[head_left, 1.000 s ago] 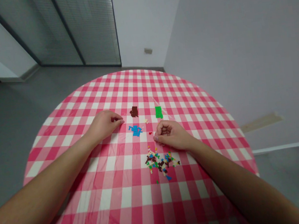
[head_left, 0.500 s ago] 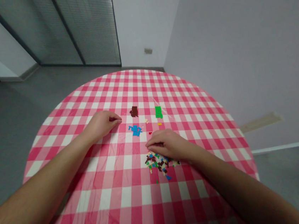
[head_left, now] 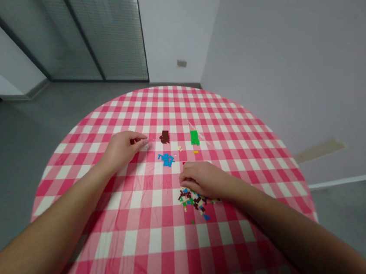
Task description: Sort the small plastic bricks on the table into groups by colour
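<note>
Mixed toy bricks (head_left: pixel 199 204) lie unsorted by your right hand (head_left: pixel 204 178); brown pile (head_left: pixel 164 136), blue pile (head_left: pixel 166 159), green pile (head_left: pixel 194 137) sit apart, nearer the tabletop (head_left: pixel 128 243) far edge. Whether right or left hand (head_left: pixel 122 147) grips anything, I can't tell.

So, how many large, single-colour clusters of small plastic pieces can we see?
3: dark brown cluster, back left; bright green cluster, back right; blue cluster, in front of the brown. The right hand may hide others.

Checked cloth (head_left: pixel 131 242) covers the counter (head_left: pixel 166 99). Brown pieces (head_left: pixel 165 136), blue pieces (head_left: pixel 166 159) and green pieces (head_left: pixel 194 137) lie nearer its far edge than the mixed heap (head_left: pixel 196 203).
</note>
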